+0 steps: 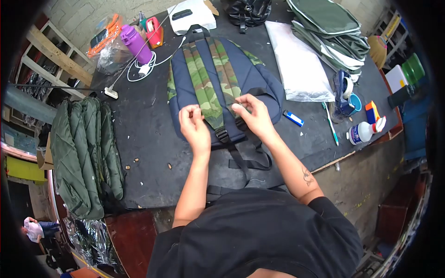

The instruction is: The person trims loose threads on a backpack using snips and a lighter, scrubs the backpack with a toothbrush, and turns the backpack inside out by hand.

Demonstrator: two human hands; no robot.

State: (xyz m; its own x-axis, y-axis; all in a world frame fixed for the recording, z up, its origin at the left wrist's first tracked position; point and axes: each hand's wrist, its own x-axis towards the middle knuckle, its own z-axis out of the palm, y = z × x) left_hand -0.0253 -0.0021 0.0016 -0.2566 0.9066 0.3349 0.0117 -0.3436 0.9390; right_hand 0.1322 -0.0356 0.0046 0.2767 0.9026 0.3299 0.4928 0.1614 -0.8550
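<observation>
Open tabletop (148, 143) left of backpack (225, 78), green fabric (85, 153) beyond, toothbrush (330, 124) obstructing right

My left hand (194, 129) curls over the backpack (216, 69), near one camo strap (199, 81); my right hand (257, 118) meets the other strap (222, 65). On the counter (148, 106), a purple bottle (136, 44) stands left, a toothbrush (331, 124) lies right.
</observation>
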